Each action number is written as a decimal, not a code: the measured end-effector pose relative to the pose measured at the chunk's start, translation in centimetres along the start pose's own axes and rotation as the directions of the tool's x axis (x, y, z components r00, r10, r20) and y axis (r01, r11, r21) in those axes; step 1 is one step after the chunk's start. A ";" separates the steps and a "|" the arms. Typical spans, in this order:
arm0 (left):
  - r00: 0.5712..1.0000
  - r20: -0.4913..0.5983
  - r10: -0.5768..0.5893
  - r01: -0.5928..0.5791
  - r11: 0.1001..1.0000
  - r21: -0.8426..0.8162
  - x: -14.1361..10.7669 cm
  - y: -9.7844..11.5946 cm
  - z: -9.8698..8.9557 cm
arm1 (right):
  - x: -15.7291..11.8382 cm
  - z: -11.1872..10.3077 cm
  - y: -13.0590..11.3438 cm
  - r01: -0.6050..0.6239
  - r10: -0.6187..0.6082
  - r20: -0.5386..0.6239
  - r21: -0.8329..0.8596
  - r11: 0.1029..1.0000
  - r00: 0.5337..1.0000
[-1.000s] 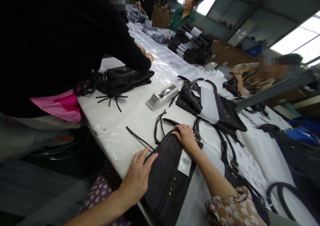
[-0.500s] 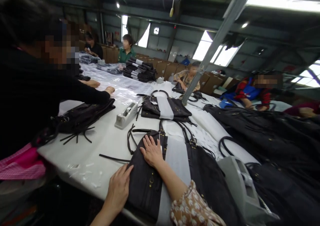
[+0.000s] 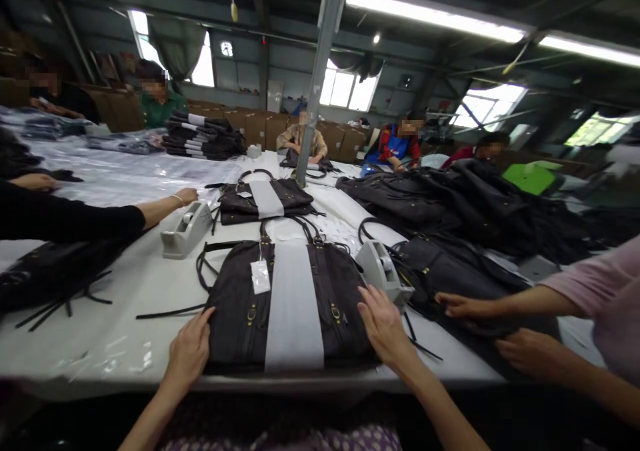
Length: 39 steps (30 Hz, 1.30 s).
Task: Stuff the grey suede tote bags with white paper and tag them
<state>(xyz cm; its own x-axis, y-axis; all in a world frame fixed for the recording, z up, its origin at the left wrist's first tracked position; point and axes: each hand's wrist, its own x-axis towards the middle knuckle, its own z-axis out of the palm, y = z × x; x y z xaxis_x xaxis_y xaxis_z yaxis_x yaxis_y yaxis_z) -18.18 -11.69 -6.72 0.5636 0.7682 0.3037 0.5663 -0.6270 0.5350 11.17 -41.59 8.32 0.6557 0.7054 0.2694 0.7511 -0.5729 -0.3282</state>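
A dark handbag (image 3: 237, 304) lies flat at the table's front edge, its handles pointing away from me. Around its middle runs a wide white paper band (image 3: 294, 304), and a white tag (image 3: 260, 276) rests on its left half. My left hand (image 3: 191, 348) touches the bag's left side, fingers held together along the edge, the thumb side partly hidden. At the right side, my right hand (image 3: 385, 324) rests on the bag's edge with its fingers apart. Neither hand lifts the bag.
Behind lie more banded bags (image 3: 295, 194). Tape dispensers stand at left (image 3: 187, 230) and right (image 3: 383, 271). A co-worker's hands hold dark bags (image 3: 475, 271) on the right. Another person's arm reaches in from the left. A metal post (image 3: 316, 84) rises from the table (image 3: 120, 344).
The view has swung right. My right hand has left the bag's upper left part for its right side. The white tag, previously covered, now shows. My left hand stays at the left edge.
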 end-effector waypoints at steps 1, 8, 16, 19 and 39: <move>1.000 0.019 -0.008 0.008 1.000 0.014 0.0 0.0 -0.2 | -0.9 -0.7 1.8 -0.082 0.084 -0.038 0.038 0.996 0.996; 0.994 0.106 -0.022 0.017 0.998 0.053 0.1 -0.3 -1.3 | -2.4 -2.8 4.9 -0.487 0.494 -0.012 0.138 0.862 0.870; 0.994 0.109 0.007 -0.009 1.000 0.015 0.3 -0.6 -1.6 | -1.0 -0.7 3.1 -0.505 0.498 0.109 0.046 0.862 0.860; 0.995 0.097 0.014 -0.016 1.000 0.014 0.4 -0.5 -1.6 | -1.6 0.5 2.3 -0.444 0.443 -0.025 -0.043 0.895 0.896; 0.986 0.036 -0.160 0.157 0.985 0.073 0.7 3.6 -3.6 | -2.9 5.1 5.2 -0.344 0.351 0.039 -0.129 0.930 0.935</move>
<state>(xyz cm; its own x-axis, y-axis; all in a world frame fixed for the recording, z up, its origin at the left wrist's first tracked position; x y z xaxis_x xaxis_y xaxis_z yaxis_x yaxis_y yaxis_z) -17.91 -12.98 -1.79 0.4870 0.8535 0.1856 0.6904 -0.5063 0.5168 12.78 -44.47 1.18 0.8743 0.4747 0.1015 0.4829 -0.8292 -0.2815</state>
